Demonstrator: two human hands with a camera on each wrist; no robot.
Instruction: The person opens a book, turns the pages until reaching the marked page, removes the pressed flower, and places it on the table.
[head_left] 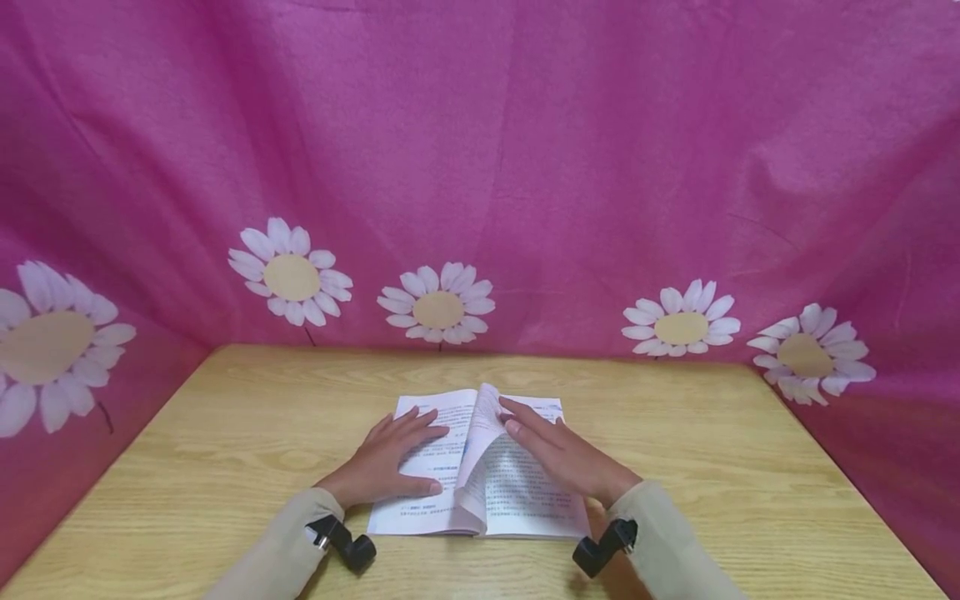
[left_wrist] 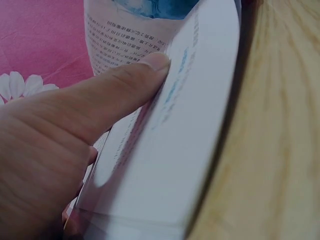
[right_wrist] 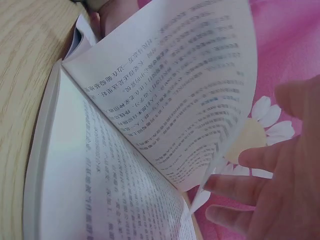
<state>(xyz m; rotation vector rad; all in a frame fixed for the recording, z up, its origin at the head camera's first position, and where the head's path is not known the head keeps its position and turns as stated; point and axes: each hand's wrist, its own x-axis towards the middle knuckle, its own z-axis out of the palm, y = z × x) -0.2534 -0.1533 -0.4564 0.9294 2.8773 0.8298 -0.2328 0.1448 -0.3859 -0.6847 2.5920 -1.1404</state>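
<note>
Left to right. Your left hand is at the 9 o'clock of the book, fingers fanned wide on the left page, thumb toward 3, nothing gripped. Probably placed as a flat weight so that side lies down and the book can't skate on the worktop. Middle: a leaf stands off the spine, top end at 12. Your right hand comes in from 4 o'clock, fingers fairly straight toward 10, tips at the leaf's edge, no pinch visible; firm contact or graze, can't tell. Likely there to prop the leaf.

Book lies open by the worktop's 6 o'clock edge, spine 12 to 6, presumably so both of you hands reach evenly. Left page: white, dark print, bluish headings. Leaf: thin, bowed, printed both faces, blue picture on the left one. Right page: dense print, slightly greyer. One sheet or several raised: can't tell.
</note>
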